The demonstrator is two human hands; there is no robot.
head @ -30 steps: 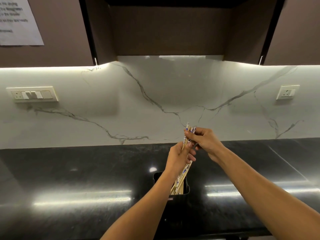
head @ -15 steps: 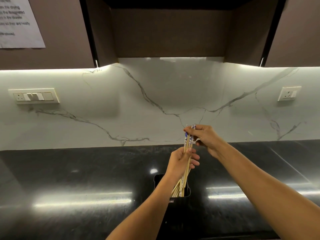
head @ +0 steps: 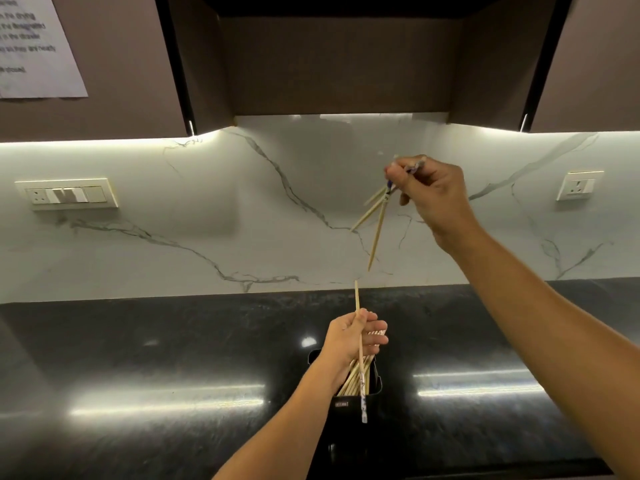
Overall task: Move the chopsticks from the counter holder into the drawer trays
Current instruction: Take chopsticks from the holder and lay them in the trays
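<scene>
We judge the task to be at its very start: the black holder [head: 375, 384] stands on the dark surface [head: 138, 358] and is crowded with chopsticks [head: 351, 377], so nearly everything is left to move. Our right hand [head: 433, 194] is raised well above the holder, up against the marble backsplash [head: 173, 220], and pinches a small bunch of lifted chopsticks [head: 375, 220] by their patterned ends; they fan out downward, and we count three or perhaps four, the blur making it hard to be sure. Our left hand [head: 356, 336] sits just above the holder's mouth, clenched around the upper part of the remaining bundle, with one single chopstick [head: 360, 355] running through its grip, its plain tip above the hand and its patterned end hanging down in front of the holder's wall. Whether that stick is properly gripped or only caught among the fingers we cannot tell. No drawer or tray shows anywhere in the head view, so the place where these must go is out of sight, probably below the surface's front edge. The holder's lower part fades into the dark surface, the left forearm covers part of it, and how many chopsticks remain inside cannot be counted.
</scene>
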